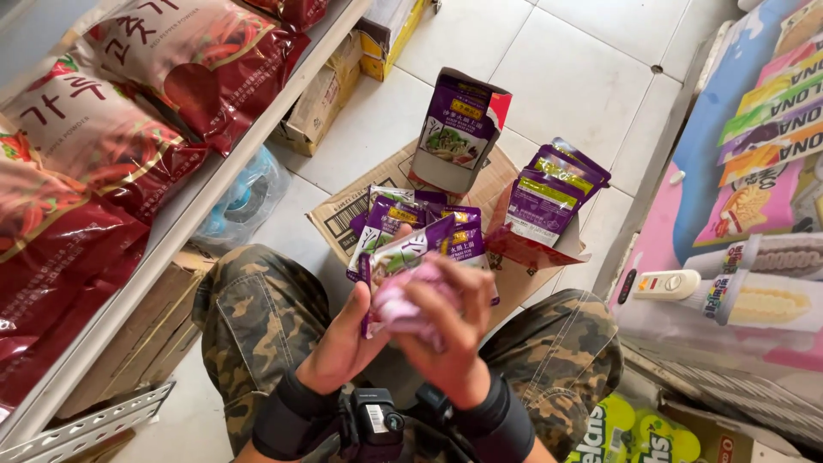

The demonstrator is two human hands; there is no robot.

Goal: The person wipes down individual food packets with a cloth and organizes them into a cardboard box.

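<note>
My left hand [347, 339] and my right hand [454, 330] are together above my knees, both closed on a small purple sauce packet [403, 257]. The packet's lower part is blurred by motion under my right fingers. Just beyond it, several more purple packets [390, 214] lie loose on a flattened cardboard box [339, 214] on the floor. A purple display carton [459, 129] stands upright on the cardboard. To its right, a second open carton [549, 201] holds several upright packets.
A white shelf edge [231, 167] runs along the left, carrying big red powder bags [111, 129]. Brown boxes [321, 99] sit beneath it. A freezer with pictures of ice cream [746, 214] stands at right. Tiled floor [557, 60] lies ahead.
</note>
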